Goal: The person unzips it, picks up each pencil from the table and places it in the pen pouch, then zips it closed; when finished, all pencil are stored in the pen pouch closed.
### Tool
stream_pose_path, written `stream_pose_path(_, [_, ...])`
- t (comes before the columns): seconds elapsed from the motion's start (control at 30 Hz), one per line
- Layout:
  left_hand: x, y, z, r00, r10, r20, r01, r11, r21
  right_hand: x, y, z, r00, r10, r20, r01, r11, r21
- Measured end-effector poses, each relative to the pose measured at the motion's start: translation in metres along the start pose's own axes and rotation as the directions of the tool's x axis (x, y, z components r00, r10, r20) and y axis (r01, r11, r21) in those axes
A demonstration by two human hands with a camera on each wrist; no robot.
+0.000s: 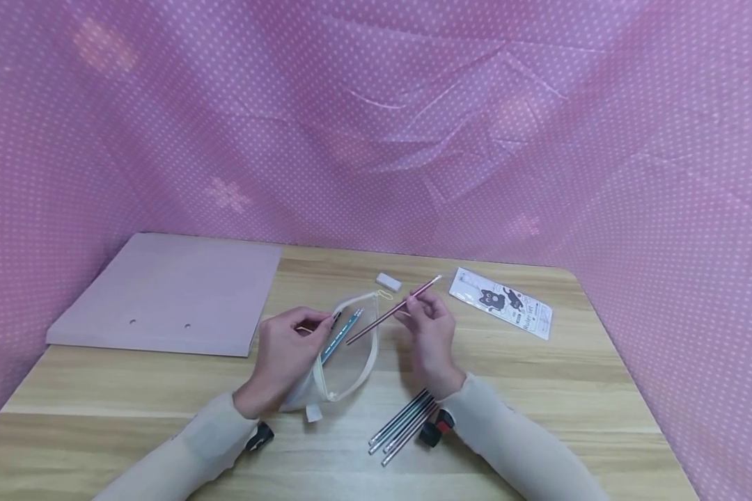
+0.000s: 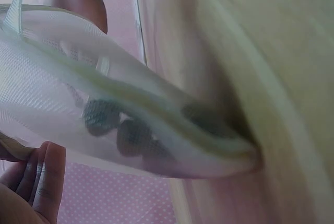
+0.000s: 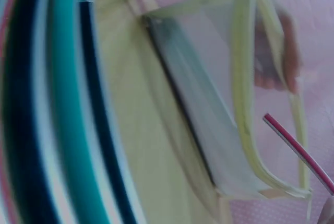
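Observation:
My left hand [image 1: 291, 351] pinches the edge of a translucent mesh pencil pouch [image 1: 354, 369], whose zipped mouth gapes towards the right. Inside the pouch lie a teal pencil [image 1: 341, 337] and a dark one beside it. Between the thumb and fingers of my right hand [image 1: 431, 337] is a dark red pencil [image 1: 391, 312], slanted with its lower end at the pouch's mouth. In the right wrist view that red pencil [image 3: 297, 148] points towards the opening. Through the mesh [image 2: 52, 104] in the left wrist view, dark rounded ends show.
Several pencils [image 1: 401, 428] lie on the wooden table under my right wrist. A white eraser [image 1: 388, 282] sits behind the pouch, and a packaged ruler set [image 1: 501, 303] lies at the right. A pale pink folder [image 1: 182, 292] covers the back left. Pink dotted cloth [image 1: 376, 139] surrounds the table.

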State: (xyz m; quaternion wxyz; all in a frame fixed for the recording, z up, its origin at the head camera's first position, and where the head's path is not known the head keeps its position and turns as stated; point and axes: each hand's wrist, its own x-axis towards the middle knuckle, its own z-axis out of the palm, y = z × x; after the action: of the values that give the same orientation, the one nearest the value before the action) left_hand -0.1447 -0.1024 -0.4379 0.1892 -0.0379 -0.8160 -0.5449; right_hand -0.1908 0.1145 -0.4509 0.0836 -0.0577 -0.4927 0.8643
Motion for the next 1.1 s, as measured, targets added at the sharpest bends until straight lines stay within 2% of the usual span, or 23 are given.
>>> stream_pose_path(0.23, [0.000,-0.001,0.001,1.000,-0.011,0.013,0.011,1.000,0.006,-0.011,0.014,0.008,0.991,0.112,0.067,-0.105,0.990,-0.095])
stream_pose_path(0.5, [0.001,0.000,-0.001,1.000,-0.003,0.023,0.003,1.000,0.017,-0.017,0.018,0.009,0.966,0.227,0.126,-0.192,0.951,-0.240])
stream_pose_path(1.1, [0.000,0.000,-0.001,1.000,0.000,0.026,-0.001,1.000,0.014,-0.031,0.028,0.018,0.937,0.314,0.156,-0.255,0.916,-0.311])
